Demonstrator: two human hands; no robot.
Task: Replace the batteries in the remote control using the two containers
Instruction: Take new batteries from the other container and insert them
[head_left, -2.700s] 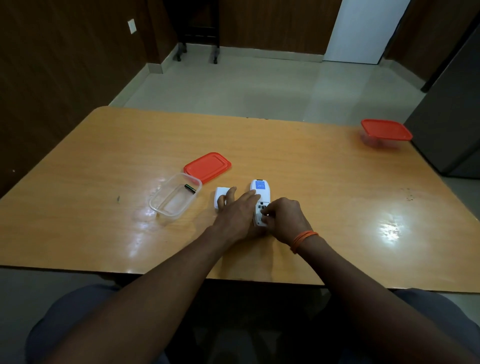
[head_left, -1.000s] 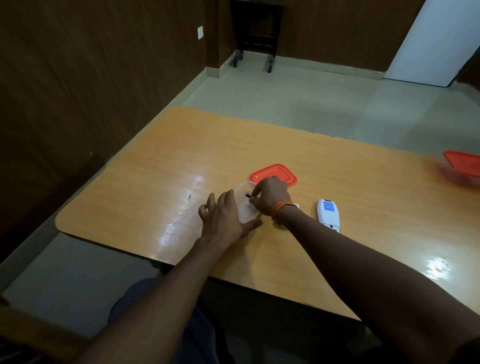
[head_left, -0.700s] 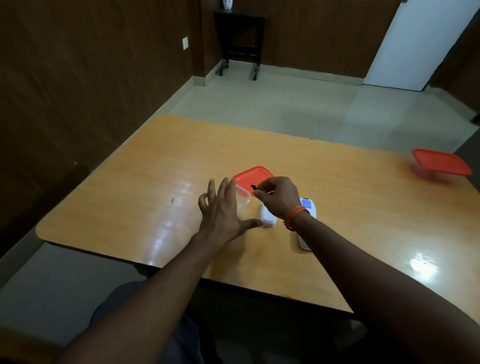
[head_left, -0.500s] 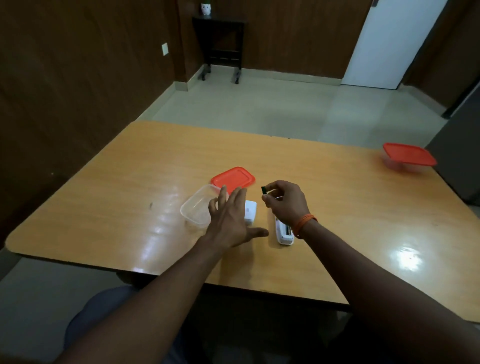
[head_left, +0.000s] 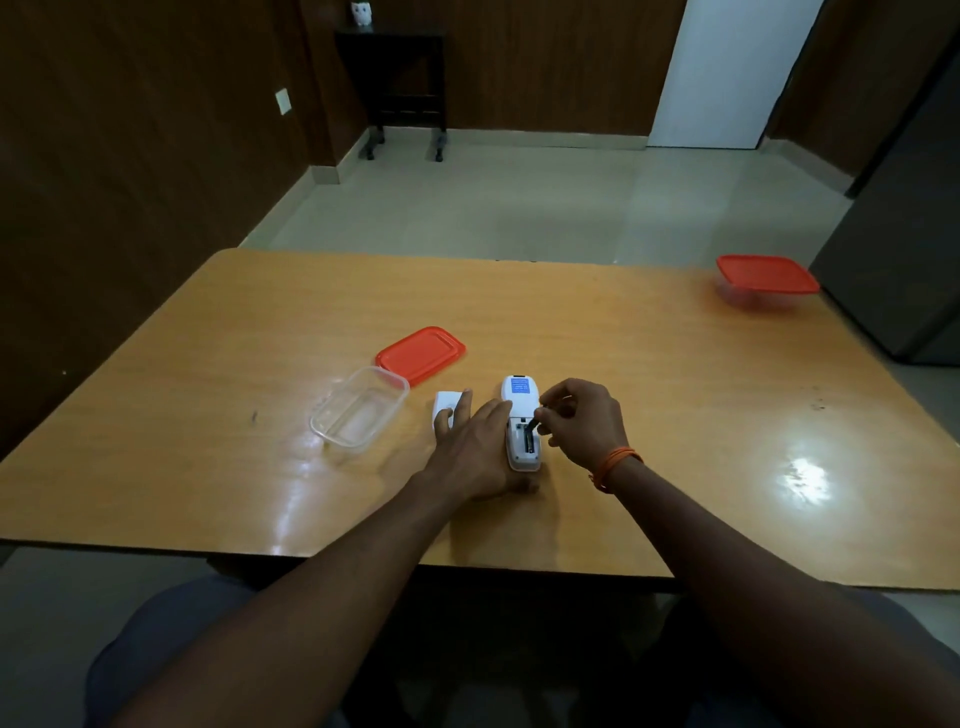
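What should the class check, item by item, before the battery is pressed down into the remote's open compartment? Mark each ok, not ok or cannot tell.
1. Remote lies back-up on the table, compartment open: ok.
2. Left hand steadies the remote: ok.
3. Right hand grips the battery: ok.
4. Battery polarity: cannot tell.
5. Cover off, lying within reach: ok.
6. Clear container looks empty: ok.

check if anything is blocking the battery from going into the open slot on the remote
Nothing visible blocks it. The right hand pinches the battery, tilted with its lower end already in the open compartment of the remote. The left hand steadies the remote from its left side, clear of the slot, and the battery cover lies beside it.
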